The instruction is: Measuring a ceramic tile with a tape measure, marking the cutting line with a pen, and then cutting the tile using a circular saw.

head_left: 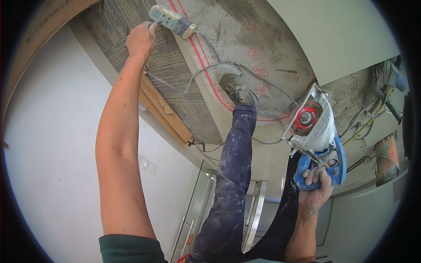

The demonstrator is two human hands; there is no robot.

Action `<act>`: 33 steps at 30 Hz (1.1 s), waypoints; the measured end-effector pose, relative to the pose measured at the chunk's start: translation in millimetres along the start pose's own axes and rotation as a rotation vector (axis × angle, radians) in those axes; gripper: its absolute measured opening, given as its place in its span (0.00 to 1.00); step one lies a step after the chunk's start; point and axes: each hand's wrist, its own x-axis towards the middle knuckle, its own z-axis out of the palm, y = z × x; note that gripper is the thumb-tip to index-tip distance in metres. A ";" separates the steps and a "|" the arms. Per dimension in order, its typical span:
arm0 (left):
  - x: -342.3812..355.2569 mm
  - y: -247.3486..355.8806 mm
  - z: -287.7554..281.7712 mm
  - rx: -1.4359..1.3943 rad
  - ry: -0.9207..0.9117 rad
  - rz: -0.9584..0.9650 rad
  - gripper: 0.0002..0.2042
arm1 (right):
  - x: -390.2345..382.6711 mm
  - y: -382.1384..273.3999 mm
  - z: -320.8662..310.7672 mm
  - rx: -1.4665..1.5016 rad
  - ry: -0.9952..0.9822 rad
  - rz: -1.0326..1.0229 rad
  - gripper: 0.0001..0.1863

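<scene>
My left hand (142,39) reaches far forward, its fingers closed at the side of a white power strip (172,21) with blue-green sockets and dark tape round one end. A small dark plug (158,22) shows at the fingertips against the strip, mostly hidden by them. From under that wrist a pale cord (164,82) trails away. My right hand (315,186) grips the blue handle of a handheld circular saw (309,120), held up at the right. Its silver guard and red-centred disc blade point away from me.
A grey cable (252,70) loops across the dusty floor past my shoe (235,85). Striped carpet tiles (175,79) and folded cardboard (164,111) lie along the white wall (70,153). A large pale panel (337,35) stands far right, near tools and an orange-green container (387,158).
</scene>
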 end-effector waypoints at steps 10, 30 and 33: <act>13.1 -6.6 3.9 -0.024 0.022 0.142 0.16 | 0.9 -1.5 -2.4 -0.019 -0.091 0.022 0.14; 15.2 34.7 22.5 0.136 0.042 0.206 0.14 | -10.3 -13.5 -2.1 -0.044 0.035 0.115 0.04; -4.3 -13.1 15.2 0.175 -0.130 -0.027 0.14 | -7.0 8.0 24.1 0.001 -0.057 0.089 0.18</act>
